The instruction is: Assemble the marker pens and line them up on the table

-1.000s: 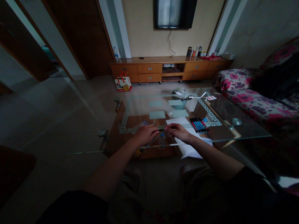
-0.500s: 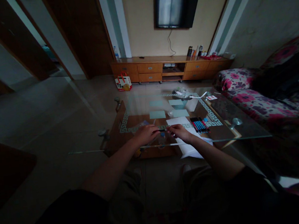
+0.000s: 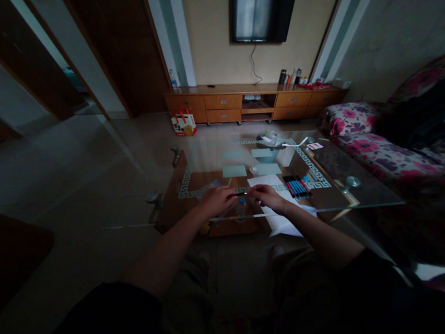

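My left hand (image 3: 214, 200) and my right hand (image 3: 268, 196) meet over the near edge of the glass coffee table (image 3: 351, 196). Both pinch a thin dark pen (image 3: 241, 193) held level between them, the left on its body, the right at its other end. Under my right wrist lies a white sheet of paper (image 3: 280, 219). A row of several pens (image 3: 297, 186), blue, black and red, lies just right of the paper.
Pale green cards (image 3: 234, 171) and a small basket (image 3: 270, 146) of scraps sit further back on the table. A floral sofa (image 3: 365, 142) runs along the right. A wooden TV cabinet (image 3: 255, 101) and a wall TV (image 3: 261, 12) stand at the far wall.
Both hands stay where they were; the fingers shift slightly on the pen, and a small gap opens between the hands.
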Tool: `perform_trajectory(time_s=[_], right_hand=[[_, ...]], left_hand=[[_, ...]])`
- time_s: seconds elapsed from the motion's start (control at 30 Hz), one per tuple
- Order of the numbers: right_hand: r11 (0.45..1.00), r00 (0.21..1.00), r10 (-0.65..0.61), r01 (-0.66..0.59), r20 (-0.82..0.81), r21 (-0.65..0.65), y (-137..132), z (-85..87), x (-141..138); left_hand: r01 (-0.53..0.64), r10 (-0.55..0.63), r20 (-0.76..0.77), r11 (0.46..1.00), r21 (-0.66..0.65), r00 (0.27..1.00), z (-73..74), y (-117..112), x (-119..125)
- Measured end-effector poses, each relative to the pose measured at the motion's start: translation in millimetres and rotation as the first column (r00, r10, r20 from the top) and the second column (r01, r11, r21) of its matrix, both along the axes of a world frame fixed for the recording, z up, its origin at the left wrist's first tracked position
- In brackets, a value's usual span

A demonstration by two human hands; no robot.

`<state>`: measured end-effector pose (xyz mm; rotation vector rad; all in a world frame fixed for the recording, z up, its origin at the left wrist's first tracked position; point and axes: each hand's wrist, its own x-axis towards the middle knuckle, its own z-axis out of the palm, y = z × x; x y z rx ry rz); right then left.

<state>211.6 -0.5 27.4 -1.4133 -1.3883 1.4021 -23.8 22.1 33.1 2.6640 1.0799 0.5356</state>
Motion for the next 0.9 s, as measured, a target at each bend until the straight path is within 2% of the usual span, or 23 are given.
perform_trajectory(time_s=[0.17,0.5,0.67,0.73,0.8,0.83,0.9], right_hand=[[0.997,0.998,0.055,-0.055,0.016,-0.054,0.2,0.4,1.0],[0.998,0.998,0.055,-0.055,-0.042,0.004,-0.9,0.8,2.4],[0.997,0.999,0.045,-0.045,0.004,0.055,2.5,-3.0,6.1],[0.994,0.996,0.016,-0.025,0.087,0.103,6.3,-5.5,11.6],[0.980,0.968,-0.031,-0.020,0.250,0.200,10.7,-7.8,20.5],[0.963,0.930,-0.058,-0.044,0.363,0.266,12.7,-8.5,26.0],[0.914,0.800,-0.099,-0.161,0.591,0.372,15.4,-8.6,37.9]], left_hand=[[0.021,-0.021,0.011,1.000,-0.007,1.000,-1.6,1.7,0.2],[0.026,-0.026,0.001,1.000,-0.015,1.000,-2.4,2.0,-1.9],[0.019,-0.019,0.003,1.000,-0.014,1.000,-3.4,2.9,-2.2],[0.014,-0.014,-0.001,1.000,-0.011,1.000,-2.8,2.2,-2.6],[0.003,-0.003,-0.006,1.000,-0.009,1.000,-2.1,1.5,-3.3],[0.001,-0.001,-0.010,1.000,-0.010,1.000,-1.8,1.2,-3.7],[-0.001,0.000,-0.016,1.000,-0.012,1.000,-2.0,1.2,-4.9]])
